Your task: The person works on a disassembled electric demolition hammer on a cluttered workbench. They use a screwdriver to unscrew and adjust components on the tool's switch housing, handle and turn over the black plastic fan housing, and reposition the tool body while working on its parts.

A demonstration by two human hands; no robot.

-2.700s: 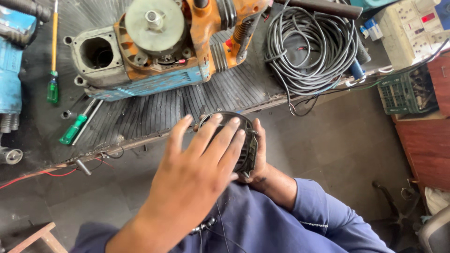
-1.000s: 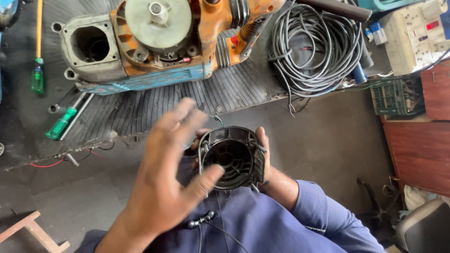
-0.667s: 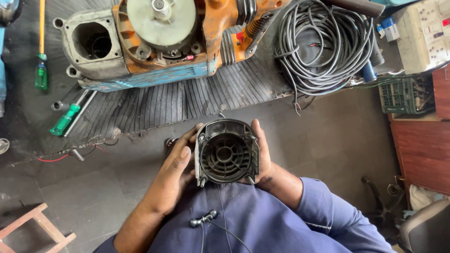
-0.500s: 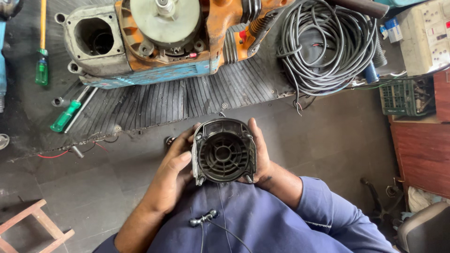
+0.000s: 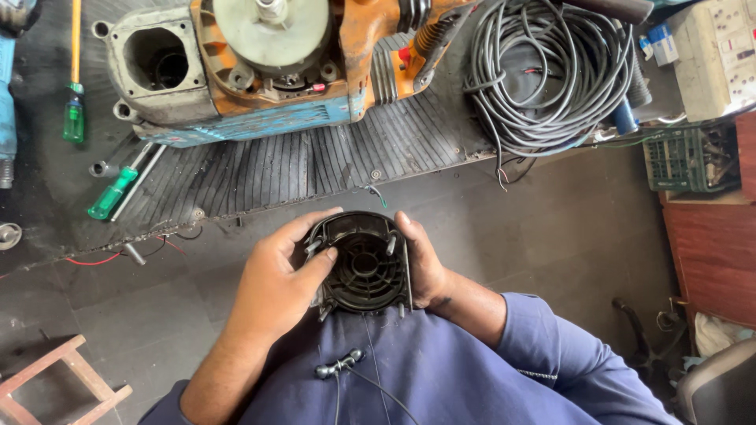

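Across the top, a ribbed black rubber mat (image 5: pixel 315 165) spread over the grey tiled floor (image 5: pixel 551 236), likely there to keep parts from sliding and to cushion the work. On the mat, a large opened power-tool body (image 5: pixel 260 71), orange and blue with a pale round motor end facing up and an empty square cavity at its left, laid on its side so the inside shows. To its right, a thick coil of grey cable (image 5: pixel 551 71), looped loosely and resting partly on the mat's edge. Further right, a white switch-and-socket board (image 5: pixel 720 55) and a green plastic crate (image 5: pixel 689 157) beside a red-brown wooden surface (image 5: pixel 713 252). At lower left, a corner of a small wooden stool (image 5: pixel 55 378).

Near the frame's middle, held close above the lap in a blue work shirt (image 5: pixel 441 370): a round black fan housing (image 5: pixel 364 264) with radial ribs and a central hub, open face turned upward toward the camera, probably for a clear look inside. Left hand (image 5: pixel 276 283) wrapped around the housing's left rim, thumb pressed across the ribbed face; right hand (image 5: pixel 421 264) cupped along the right rim, fingers behind. Both closed on the part, steadying it from opposite sides.

Smaller items on the mat at left: two green-handled screwdrivers (image 5: pixel 114 193), (image 5: pixel 73 118), within easy reach, a thin red wire (image 5: pixel 94 260) along the mat's edge, and loose screws (image 5: pixel 134 253) nearby. Dark earphones (image 5: pixel 339 366) hanging at the chest.
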